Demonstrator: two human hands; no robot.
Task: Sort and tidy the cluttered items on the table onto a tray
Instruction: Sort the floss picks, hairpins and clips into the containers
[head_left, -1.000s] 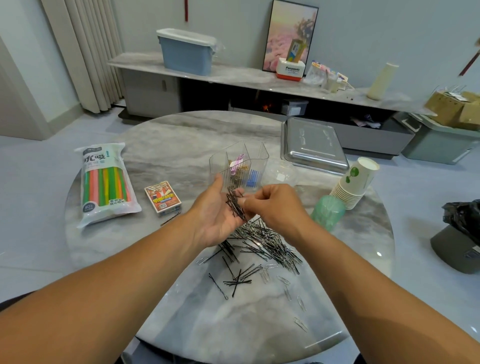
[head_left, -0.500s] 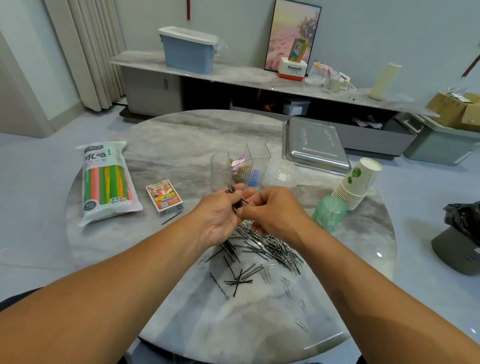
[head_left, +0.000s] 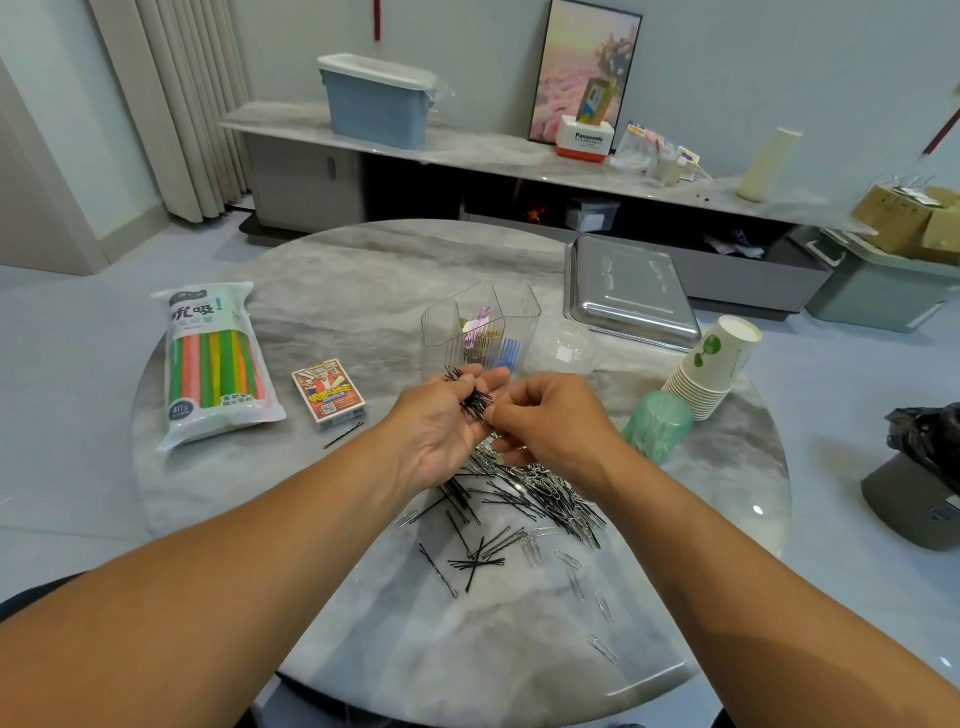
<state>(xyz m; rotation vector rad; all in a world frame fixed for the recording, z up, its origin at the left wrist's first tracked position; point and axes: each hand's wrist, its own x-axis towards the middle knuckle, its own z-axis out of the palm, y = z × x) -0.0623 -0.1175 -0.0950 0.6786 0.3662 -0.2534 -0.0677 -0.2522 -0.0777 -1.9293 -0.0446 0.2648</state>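
On shelf: Panasonic box (head_left: 584, 139).

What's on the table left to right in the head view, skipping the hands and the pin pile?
Pack of straws → card box → clear organizer → clear lid → green cup → stack of paper cups.

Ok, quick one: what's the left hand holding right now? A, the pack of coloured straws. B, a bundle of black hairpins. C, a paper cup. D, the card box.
B: the left hand holds a bundle of black hairpins across its fingers, above the loose pile on the table, while the right hand pinches at them.
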